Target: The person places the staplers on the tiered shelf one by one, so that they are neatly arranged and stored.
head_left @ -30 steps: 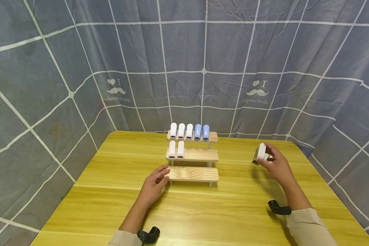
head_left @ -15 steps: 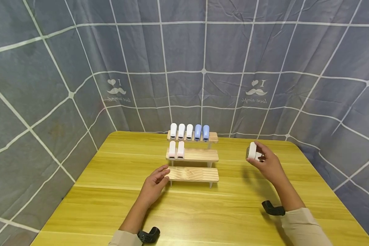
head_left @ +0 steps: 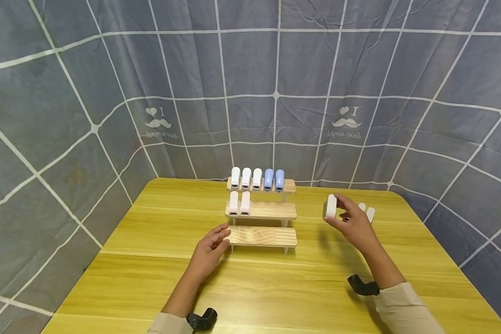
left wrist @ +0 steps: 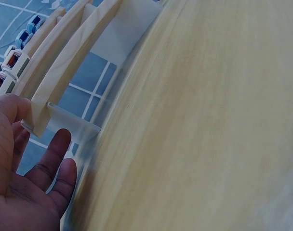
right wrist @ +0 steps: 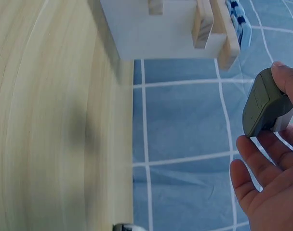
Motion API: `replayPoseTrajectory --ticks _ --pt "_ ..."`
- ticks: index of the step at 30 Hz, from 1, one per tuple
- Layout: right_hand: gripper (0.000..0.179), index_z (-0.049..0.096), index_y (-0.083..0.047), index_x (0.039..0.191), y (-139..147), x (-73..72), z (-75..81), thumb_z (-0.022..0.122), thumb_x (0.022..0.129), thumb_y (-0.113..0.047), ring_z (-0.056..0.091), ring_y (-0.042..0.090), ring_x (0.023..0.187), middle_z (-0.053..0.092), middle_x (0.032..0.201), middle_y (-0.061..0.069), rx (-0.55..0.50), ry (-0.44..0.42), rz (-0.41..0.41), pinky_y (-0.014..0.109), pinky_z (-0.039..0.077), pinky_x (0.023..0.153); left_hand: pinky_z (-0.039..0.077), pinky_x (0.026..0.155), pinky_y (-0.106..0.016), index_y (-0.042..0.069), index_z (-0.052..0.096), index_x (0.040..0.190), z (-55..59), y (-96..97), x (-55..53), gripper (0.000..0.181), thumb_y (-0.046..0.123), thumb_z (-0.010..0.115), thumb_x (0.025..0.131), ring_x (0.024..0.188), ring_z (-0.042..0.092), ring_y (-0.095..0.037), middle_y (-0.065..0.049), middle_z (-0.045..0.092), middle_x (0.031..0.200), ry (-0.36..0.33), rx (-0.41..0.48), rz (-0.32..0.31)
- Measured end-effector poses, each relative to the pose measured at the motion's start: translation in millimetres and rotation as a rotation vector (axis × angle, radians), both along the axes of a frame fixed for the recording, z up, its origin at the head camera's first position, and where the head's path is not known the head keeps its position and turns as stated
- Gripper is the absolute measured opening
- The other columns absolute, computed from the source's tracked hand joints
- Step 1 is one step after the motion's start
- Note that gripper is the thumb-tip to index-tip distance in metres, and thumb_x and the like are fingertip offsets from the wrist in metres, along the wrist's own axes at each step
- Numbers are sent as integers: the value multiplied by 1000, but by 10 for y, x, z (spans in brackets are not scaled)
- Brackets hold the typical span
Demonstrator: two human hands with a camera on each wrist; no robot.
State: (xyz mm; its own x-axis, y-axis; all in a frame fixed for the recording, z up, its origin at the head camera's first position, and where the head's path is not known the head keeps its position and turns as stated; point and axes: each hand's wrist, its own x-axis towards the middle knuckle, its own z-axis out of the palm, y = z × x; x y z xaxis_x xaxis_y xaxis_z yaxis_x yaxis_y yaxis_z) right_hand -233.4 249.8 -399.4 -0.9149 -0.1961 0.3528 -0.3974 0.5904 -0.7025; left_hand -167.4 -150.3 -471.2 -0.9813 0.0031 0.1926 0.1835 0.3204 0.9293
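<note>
My right hand (head_left: 355, 227) holds a small white stapler (head_left: 331, 206) above the table, right of a three-tier wooden display stand (head_left: 271, 236). In the right wrist view, the stapler's dark base (right wrist: 264, 103) faces the camera, with the thumb at its top and fingertips under its lower end. My left hand (head_left: 208, 253) grips the left end of the lowest shelf (left wrist: 64, 72) between thumb and forefinger; the other fingers spread loosely below it. Three white staplers (head_left: 246, 178) and two blue staplers (head_left: 269, 179) line the top shelf. Two white-and-pink staplers (head_left: 239, 204) sit at the middle shelf's left.
Behind the right hand, two more white staplers (head_left: 370, 214) show on the wooden table (head_left: 250, 287), partly hidden by it. A grey curtain (head_left: 250, 69) with white grid lines surrounds the table's back and sides. Each wrist wears a black strap mount (head_left: 363, 285).
My right hand has moved left toward the stand with the white stapler, uncovering the staplers behind it. The left hand has stayed at the lowest shelf.
</note>
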Motion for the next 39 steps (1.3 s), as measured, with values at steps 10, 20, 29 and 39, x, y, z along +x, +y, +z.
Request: replayPoseTrajectory --ticks 10,20,29,39 --pt "75 40 -1 150 -250 37 59 78 88 -21 52 33 120 55 134 18 -24 5 45 50 45 92 48 94 -34 3 67 128 -4 -6 -5 31 12 63 98 123 57 -25 -3 53 145 29 21 -18" --pt "74 43 -3 149 -512 33 45 79 87 -21 54 30 118 58 132 14 -69 18 106 50 47 90 50 92 -31 3 67 127 -24 -6 -23 30 10 63 98 120 58 -24 -4 53 145 27 -7 -10" --pt "73 46 -5 147 -749 13 49 81 85 -17 55 29 117 58 133 12 -76 39 161 52 48 88 48 95 -33 1 66 128 5 8 2 31 9 62 98 123 56 -25 -3 52 145 9 9 -4" --pt "74 47 -8 148 -955 -9 51 82 84 -16 56 27 115 60 129 9 -90 42 202 52 49 87 49 93 -33 -8 64 126 369 84 186 30 2 61 97 121 57 -33 -16 52 144 -4 0 -12"
